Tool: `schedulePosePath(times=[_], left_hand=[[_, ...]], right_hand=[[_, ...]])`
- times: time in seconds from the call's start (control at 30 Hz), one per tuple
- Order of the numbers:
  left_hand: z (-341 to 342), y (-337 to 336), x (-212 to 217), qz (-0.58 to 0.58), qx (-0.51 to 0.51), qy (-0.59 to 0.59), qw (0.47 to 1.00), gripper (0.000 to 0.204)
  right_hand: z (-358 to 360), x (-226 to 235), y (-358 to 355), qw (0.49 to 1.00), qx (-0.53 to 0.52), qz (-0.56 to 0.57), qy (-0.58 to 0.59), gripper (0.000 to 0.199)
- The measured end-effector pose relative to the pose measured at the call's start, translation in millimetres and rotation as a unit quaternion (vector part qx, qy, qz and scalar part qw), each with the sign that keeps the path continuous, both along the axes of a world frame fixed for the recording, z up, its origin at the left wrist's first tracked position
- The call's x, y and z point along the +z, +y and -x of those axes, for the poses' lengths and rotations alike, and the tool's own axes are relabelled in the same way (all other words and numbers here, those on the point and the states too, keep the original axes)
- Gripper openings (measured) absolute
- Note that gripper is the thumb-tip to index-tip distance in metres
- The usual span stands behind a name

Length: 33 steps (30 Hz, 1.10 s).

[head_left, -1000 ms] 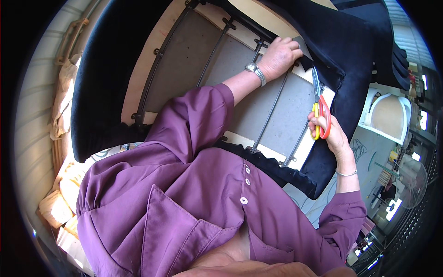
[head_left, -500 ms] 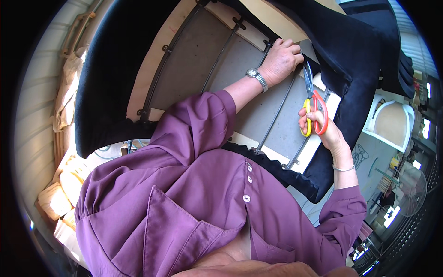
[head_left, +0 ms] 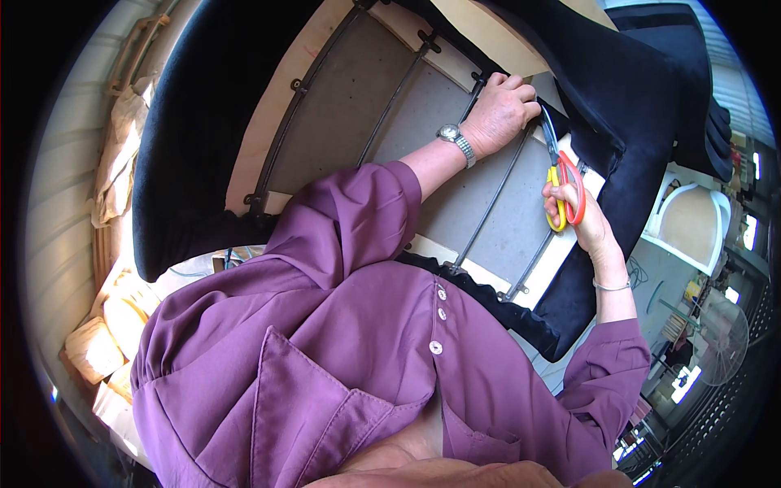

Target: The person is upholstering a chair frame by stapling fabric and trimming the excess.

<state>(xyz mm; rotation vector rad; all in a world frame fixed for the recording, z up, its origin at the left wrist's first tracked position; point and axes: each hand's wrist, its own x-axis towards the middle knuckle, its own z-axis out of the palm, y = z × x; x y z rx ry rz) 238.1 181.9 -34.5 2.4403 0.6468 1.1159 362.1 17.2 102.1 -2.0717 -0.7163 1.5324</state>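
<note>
In front of me lies a piece of furniture covered in black velvety fabric [head_left: 643,106], its underside turned up. Its wooden frame [head_left: 264,130] and grey backing [head_left: 411,106] show, crossed by several dark metal rods [head_left: 495,203]. My left hand [head_left: 504,112] has its fingers closed at the fabric's edge by the frame's far right part; what they pinch is hidden. Scissors [head_left: 561,179] with one yellow and one red handle are gripped in my right hand [head_left: 587,218]. Their blades point away from me, tips at the black fabric just right of my left fingers.
A white-edged, beige panel [head_left: 690,224] stands on the floor to the right, with a fan [head_left: 720,337] beyond it. Tan bundles [head_left: 96,351] are stacked at the left by a corrugated wall [head_left: 61,220]. More wood-coloured board [head_left: 496,37] shows at the far side.
The scissors and my right hand have shifted slightly right and away from me, and the blades look closer together. My left hand has moved a little to the right.
</note>
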Motion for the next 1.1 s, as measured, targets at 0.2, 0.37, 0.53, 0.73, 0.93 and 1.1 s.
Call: schedulePosePath(times=[0.2, 0.37, 0.53, 0.73, 0.93, 1.1], left_hand=[[-1.2, 1.0, -2.9, 0.0, 0.004, -0.006, 1.0, 0.007], [-0.5, 3.7, -4.4, 0.007, 0.0, 0.011, 1.0, 0.007], [2.6, 11.0, -1.6, -0.028, 0.002, 0.033, 0.999, 0.011], [18.5, 37.0, 5.7, -0.081, 0.093, 0.025, 0.992, 0.013], [31.1, 42.8, 11.0, -0.084, 0.085, 0.052, 0.991, 0.009], [35.8, 36.4, 7.8, -0.075, 0.072, 0.055, 0.993, 0.001]], right_hand=[[-3.5, -0.6, -1.3, 1.0, 0.01, -0.015, -0.006, 0.029], [-6.6, -1.1, -3.0, 1.0, 0.025, -0.012, -0.011, 0.026], [-5.0, 1.5, -3.5, 0.999, 0.042, -0.006, -0.01, 0.03], [-2.5, 2.5, -16.0, 0.998, 0.037, -0.012, 0.04, 0.04], [2.9, -1.4, -14.8, 0.995, 0.082, -0.014, 0.054, 0.045], [7.3, -5.5, -3.1, 0.995, 0.08, 0.015, 0.057, 0.046]])
